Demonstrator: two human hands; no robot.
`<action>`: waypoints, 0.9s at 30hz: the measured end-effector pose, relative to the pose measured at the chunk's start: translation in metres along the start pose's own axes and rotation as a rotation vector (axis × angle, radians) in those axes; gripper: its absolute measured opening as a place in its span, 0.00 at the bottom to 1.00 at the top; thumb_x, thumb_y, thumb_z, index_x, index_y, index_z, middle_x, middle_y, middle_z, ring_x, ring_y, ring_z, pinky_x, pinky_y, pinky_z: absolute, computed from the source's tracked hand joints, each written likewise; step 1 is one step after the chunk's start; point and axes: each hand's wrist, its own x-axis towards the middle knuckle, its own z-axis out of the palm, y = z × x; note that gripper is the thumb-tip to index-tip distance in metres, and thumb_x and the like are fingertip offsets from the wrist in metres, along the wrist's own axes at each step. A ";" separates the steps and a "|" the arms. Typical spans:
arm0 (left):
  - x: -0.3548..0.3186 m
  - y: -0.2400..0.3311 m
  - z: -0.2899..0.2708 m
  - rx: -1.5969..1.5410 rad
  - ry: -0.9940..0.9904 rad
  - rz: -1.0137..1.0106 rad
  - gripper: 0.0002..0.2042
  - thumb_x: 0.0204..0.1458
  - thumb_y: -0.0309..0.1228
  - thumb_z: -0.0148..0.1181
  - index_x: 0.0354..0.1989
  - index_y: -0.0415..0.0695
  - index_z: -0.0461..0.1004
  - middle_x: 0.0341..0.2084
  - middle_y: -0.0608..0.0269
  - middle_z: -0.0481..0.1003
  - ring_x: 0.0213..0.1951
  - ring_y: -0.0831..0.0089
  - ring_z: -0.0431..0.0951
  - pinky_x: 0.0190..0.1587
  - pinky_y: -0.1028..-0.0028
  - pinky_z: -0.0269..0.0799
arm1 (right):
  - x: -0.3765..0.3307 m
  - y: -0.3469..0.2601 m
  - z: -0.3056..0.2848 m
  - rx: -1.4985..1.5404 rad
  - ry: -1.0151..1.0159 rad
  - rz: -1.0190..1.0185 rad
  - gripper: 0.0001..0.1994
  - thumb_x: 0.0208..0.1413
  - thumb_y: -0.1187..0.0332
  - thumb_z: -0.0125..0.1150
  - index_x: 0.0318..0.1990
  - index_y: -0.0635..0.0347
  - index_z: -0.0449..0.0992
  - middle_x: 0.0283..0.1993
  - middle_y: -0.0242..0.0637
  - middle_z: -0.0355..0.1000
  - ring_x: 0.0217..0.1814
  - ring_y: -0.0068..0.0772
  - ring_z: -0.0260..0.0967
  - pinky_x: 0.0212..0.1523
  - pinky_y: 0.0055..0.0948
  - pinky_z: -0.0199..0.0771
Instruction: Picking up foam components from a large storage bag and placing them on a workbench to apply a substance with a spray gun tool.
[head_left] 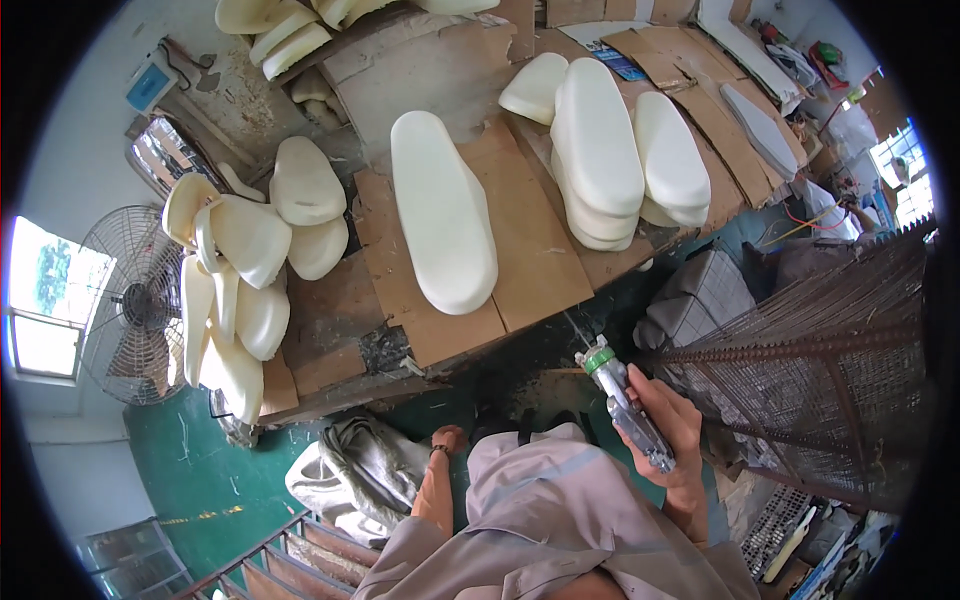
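Observation:
My right hand [668, 425] is closed around a gun-like hand tool [622, 405] with a grey body, a green collar and a thin metal nozzle. The nozzle points up and left, just off the table's front edge and touching nothing. My left hand [450, 438] hangs low in front of that edge, beside my clothing. Its fingers look curled in, and I see nothing held there. On the cardboard ahead lies a long cream foam piece [443, 210], rounded at both ends. To its right, more cream foam pieces [600, 140] are stacked, with another piece [672, 160] beside them.
Several curved foam pieces [235, 270] pile up at the table's left end, near a standing fan [140, 300]. A grey cloth bundle [355, 470] sits on the green floor [190, 470]. A rusty mesh rack [830, 370] stands close on the right. Flattened cardboard [710, 120] covers the far table.

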 end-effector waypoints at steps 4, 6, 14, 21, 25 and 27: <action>0.018 0.008 -0.019 0.034 -0.009 -0.050 0.12 0.53 0.22 0.49 0.40 0.41 0.80 0.28 0.56 0.80 0.26 0.58 0.82 0.26 0.62 0.81 | 0.014 -0.008 0.020 -0.057 0.050 0.027 0.24 0.47 0.81 0.64 0.55 0.74 0.74 0.31 0.44 0.73 0.29 0.38 0.74 0.29 0.29 0.73; 0.020 0.021 -0.025 0.083 -0.001 -0.078 0.12 0.53 0.22 0.48 0.40 0.42 0.80 0.28 0.56 0.80 0.26 0.58 0.82 0.26 0.62 0.81 | 0.023 -0.011 0.027 -0.108 0.097 0.047 0.23 0.47 0.81 0.63 0.54 0.74 0.74 0.30 0.45 0.72 0.28 0.37 0.74 0.28 0.28 0.72; 0.038 0.065 -0.033 0.190 -0.007 0.070 0.13 0.54 0.20 0.47 0.43 0.42 0.78 0.29 0.56 0.80 0.27 0.62 0.82 0.26 0.65 0.79 | 0.024 -0.027 0.036 -0.141 0.023 0.089 0.23 0.46 0.78 0.65 0.53 0.71 0.75 0.29 0.44 0.73 0.26 0.37 0.73 0.27 0.31 0.71; 0.032 0.063 -0.005 -0.010 0.016 -0.037 0.16 0.55 0.21 0.50 0.52 0.43 0.73 0.34 0.56 0.81 0.28 0.63 0.82 0.26 0.64 0.79 | -0.017 -0.023 0.018 -0.090 -0.049 0.141 0.24 0.46 0.77 0.66 0.54 0.73 0.74 0.30 0.45 0.72 0.26 0.40 0.71 0.28 0.33 0.72; 0.022 0.030 -0.007 0.004 0.043 -0.040 0.15 0.55 0.21 0.49 0.50 0.43 0.74 0.34 0.56 0.81 0.28 0.62 0.82 0.27 0.64 0.80 | -0.027 -0.019 0.013 -0.153 0.022 0.084 0.23 0.47 0.77 0.64 0.53 0.73 0.74 0.30 0.45 0.73 0.26 0.41 0.73 0.28 0.33 0.72; 0.015 0.010 -0.007 0.028 0.044 -0.049 0.15 0.56 0.22 0.48 0.50 0.44 0.74 0.34 0.56 0.81 0.27 0.62 0.82 0.27 0.64 0.80 | -0.036 -0.016 0.003 -0.136 -0.011 0.091 0.23 0.48 0.77 0.63 0.54 0.72 0.74 0.31 0.46 0.73 0.27 0.41 0.74 0.27 0.33 0.72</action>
